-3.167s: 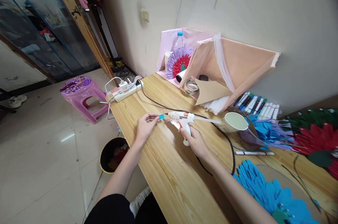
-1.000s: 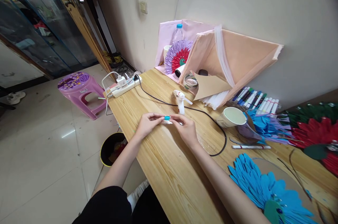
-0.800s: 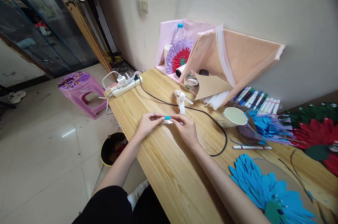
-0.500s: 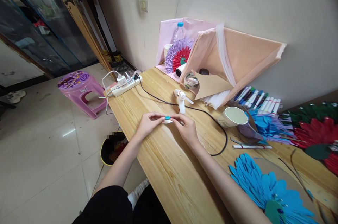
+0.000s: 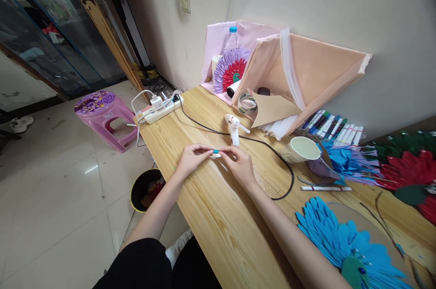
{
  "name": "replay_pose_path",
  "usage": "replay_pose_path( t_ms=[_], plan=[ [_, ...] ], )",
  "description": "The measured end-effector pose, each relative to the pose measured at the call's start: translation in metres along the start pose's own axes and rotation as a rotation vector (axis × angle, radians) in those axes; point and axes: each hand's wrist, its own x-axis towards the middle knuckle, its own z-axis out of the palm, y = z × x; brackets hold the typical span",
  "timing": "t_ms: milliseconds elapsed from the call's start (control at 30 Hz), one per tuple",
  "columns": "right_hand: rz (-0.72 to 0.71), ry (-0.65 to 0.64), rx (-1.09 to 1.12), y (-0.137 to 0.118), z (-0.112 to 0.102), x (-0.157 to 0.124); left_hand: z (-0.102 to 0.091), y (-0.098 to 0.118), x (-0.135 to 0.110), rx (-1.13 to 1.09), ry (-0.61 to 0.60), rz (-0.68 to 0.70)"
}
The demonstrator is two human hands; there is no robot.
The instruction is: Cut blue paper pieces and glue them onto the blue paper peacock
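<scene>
Between my two hands is a small blue piece (image 5: 215,151), perhaps paper or foam; it is too small to tell. My left hand (image 5: 193,160) pinches its left end with thumb and forefinger. At the other end, my right hand (image 5: 240,165) grips it the same way. Just beneath the fingertips a bit of white shows on the wooden table. A white hot glue gun (image 5: 234,129) stands right behind my right hand, with its black cord (image 5: 269,142) curving round to the right. At the lower right lies a blue peacock craft (image 5: 340,239) of layered petals with a green head.
A power strip (image 5: 163,111) sits on the table's far left corner. Right of me are a paper cup (image 5: 301,150), a marker (image 5: 326,188) and a row of markers (image 5: 334,128). Fabric-covered boxes (image 5: 320,64) stand by the wall. A bin (image 5: 145,189) and pink stool (image 5: 105,116) are on the floor.
The blue piece looks slightly turned or folded narrower between my fingertips. Both hands keep nearly the same place.
</scene>
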Motion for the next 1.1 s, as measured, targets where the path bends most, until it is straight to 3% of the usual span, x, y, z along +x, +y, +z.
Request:
replay_pose_path(
  t_ms=[1100],
  plan=[
    [0.015,-0.015,-0.024,-0.0031,0.0043,-0.0003,0.0034,-0.0004,-0.0031,0.078,0.012,0.052]
  ],
)
